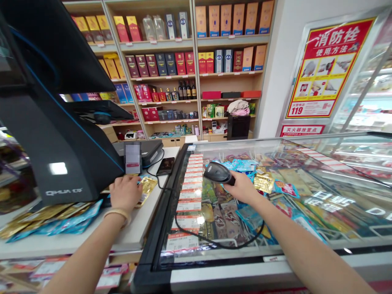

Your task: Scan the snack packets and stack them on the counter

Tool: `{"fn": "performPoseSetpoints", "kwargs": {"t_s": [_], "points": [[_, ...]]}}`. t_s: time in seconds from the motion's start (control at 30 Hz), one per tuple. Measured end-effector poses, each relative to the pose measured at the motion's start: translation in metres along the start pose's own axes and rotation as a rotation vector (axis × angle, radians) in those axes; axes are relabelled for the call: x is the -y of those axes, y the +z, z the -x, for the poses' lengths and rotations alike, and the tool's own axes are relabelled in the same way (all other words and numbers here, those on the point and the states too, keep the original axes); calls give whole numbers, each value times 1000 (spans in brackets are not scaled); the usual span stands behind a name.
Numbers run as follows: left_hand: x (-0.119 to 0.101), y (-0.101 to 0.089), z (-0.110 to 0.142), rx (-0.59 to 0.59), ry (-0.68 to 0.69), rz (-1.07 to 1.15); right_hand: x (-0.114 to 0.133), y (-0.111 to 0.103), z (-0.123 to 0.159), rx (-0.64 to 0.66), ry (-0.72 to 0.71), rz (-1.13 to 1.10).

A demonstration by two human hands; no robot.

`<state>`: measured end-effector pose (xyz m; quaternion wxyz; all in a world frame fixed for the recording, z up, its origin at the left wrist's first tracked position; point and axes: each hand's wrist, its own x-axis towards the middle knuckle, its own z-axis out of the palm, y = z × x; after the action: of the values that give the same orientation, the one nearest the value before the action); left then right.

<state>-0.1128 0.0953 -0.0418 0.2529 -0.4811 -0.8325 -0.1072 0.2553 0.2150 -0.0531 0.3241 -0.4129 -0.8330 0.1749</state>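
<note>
My right hand (241, 188) grips a black handheld barcode scanner (219, 172) above the glass lid of a display freezer (306, 196). The scanner's black cable (214, 245) loops down across the glass. My left hand (125, 192) lies on the white counter (131, 232), its thumb side against a gold foil packet (147, 188). Whether those fingers grip the packet is unclear. Just beyond that hand stands a small payment device with a blurred screen (132, 157). A dark smartphone (165, 166) lies to its right.
A large black checkout terminal (61, 134) looms at the left, above blue and gold packets (52, 220). Price labels (190, 200) run along the freezer's near side. Wooden shelves of boxed liquor (171, 73) fill the back, and a red fire-hydrant poster (324, 69) hangs right.
</note>
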Motion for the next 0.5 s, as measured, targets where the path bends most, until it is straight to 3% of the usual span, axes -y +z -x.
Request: {"fn": "performPoseSetpoints", "kwargs": {"t_s": [0.13,0.23,0.3,0.5], "points": [[-20,-14,-4,-137,-20,37,-3,-3,-3,-58,12,-23],[-54,-23,-11,-158,17,192,-7,-5,-7,-113,8,-52],[-85,-26,-15,-96,47,316,-10,-7,-9,-151,17,-61],[-192,-19,-4,256,232,530,-16,-11,-14,-211,65,-54]]}}
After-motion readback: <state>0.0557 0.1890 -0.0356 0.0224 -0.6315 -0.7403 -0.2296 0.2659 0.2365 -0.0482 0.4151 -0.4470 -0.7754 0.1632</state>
